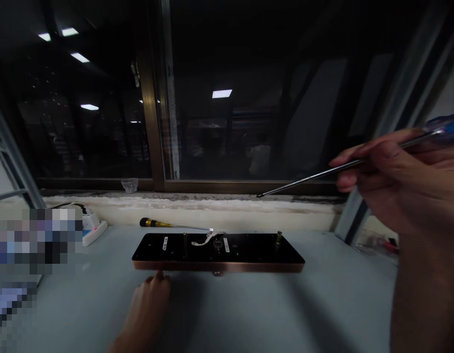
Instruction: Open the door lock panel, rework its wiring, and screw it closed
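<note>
A long black lock plate [249, 252] with a copper edge lies flat on the pale table, with two upright posts and a white cable on top. My left hand [148, 304] rests on the table, its fingertips touching the plate's near left edge, fingers held together. Raised at the right, my right hand [399, 176] is closed round a screwdriver [322, 171] with a blue handle. Its long shaft points left, the tip hanging in the air above the plate's right end.
A second screwdriver [168, 224] with a black and gold handle lies behind the plate. A white power strip [92, 228] sits at the left, a small clear cup [130, 185] on the window ledge. Dark windows fill the back.
</note>
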Tool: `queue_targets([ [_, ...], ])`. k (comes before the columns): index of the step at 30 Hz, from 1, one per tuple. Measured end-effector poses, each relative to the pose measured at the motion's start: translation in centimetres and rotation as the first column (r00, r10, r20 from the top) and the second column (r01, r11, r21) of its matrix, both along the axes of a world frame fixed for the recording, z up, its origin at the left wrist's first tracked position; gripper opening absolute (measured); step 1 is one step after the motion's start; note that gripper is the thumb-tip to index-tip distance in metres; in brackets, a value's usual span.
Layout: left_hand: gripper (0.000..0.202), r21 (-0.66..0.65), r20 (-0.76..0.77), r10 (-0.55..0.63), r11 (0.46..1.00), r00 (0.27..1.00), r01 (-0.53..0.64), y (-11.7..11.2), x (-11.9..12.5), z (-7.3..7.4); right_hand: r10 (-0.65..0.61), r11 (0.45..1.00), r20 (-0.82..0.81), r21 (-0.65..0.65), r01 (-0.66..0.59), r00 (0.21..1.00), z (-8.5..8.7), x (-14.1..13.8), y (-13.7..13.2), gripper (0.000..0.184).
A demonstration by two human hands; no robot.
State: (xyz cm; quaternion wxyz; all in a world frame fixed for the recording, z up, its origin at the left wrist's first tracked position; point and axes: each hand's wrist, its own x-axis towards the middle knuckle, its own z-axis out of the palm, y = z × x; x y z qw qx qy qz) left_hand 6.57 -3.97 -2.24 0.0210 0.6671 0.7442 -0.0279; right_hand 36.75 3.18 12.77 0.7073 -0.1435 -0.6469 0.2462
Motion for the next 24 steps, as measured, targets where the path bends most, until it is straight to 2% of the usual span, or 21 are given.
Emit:
queue_targets([
  [3,0.044,-0.012,-0.079,0.005,1.000,0.997,-0.006,0.2,0.1,-0.2,0.001,1.000,0.013,-0.003,-0.001,1.000,0.0,0.0,0.0,0.014],
  [7,0.045,0.002,-0.078,0.026,1.000,0.997,-0.026,0.3,0.5,-0.7,0.005,1.000,0.008,-0.028,-0.005,1.000,0.1,-0.1,-0.2,0.016],
  [10,0.041,-0.060,0.052,-0.017,0.998,0.999,0.020,-0.2,1.2,0.1,0.004,0.999,-0.010,-0.047,-0.004,1.000,0.2,-0.4,-0.5,0.017],
  [12,0.028,-0.092,0.257,-0.061,0.992,0.964,0.088,-0.7,2.0,1.5,0.010,0.998,-0.017,-0.066,-0.011,1.000,0.2,-0.7,-0.6,0.018],
  [13,0.023,-0.078,0.395,-0.095,0.987,0.914,0.137,-0.9,2.5,2.4,0.015,0.997,-0.016,-0.075,-0.016,1.000,0.3,-0.8,-0.6,0.019],
  [14,0.020,-0.053,0.553,-0.136,0.979,0.822,0.198,-0.9,3.0,3.5,0.020,0.997,-0.017,-0.080,-0.021,1.000,0.3,-1.0,-0.6,0.020],
  [16,0.014,0.030,0.802,-0.238,0.932,0.549,0.361,-0.7,3.9,5.8,0.028,0.996,-0.020,-0.088,-0.030,0.999,0.4,-1.4,-0.6,0.021],
  [17,0.011,0.108,0.883,-0.271,0.912,0.383,0.396,-0.3,4.3,6.9,0.032,0.995,-0.028,-0.089,-0.034,0.999,0.4,-1.5,-0.6,0.021],
  [20,0.008,0.278,0.947,-0.318,0.877,0.038,0.392,1.4,5.4,9.9,0.049,0.997,-0.097,-0.050,-0.054,0.994,0.6,-2.0,-0.5,0.020],
  [21,0.006,0.331,0.940,-0.337,0.870,-0.050,0.364,2.0,5.8,10.8,0.052,0.998,-0.132,-0.018,-0.055,0.990,0.7,-2.0,-0.4,0.020],
  [22,0.006,0.386,0.922,-0.368,0.864,-0.120,0.322,2.6,6.1,11.5,0.053,0.999,-0.174,0.018,-0.050,0.983,0.8,-2.1,-0.3,0.021],
  [24,0.007,0.489,0.869,-0.449,0.843,-0.208,0.222,3.7,6.7,12.9,0.043,0.997,-0.256,0.072,-0.026,0.966,1.0,-2.1,-0.2,0.023],
])
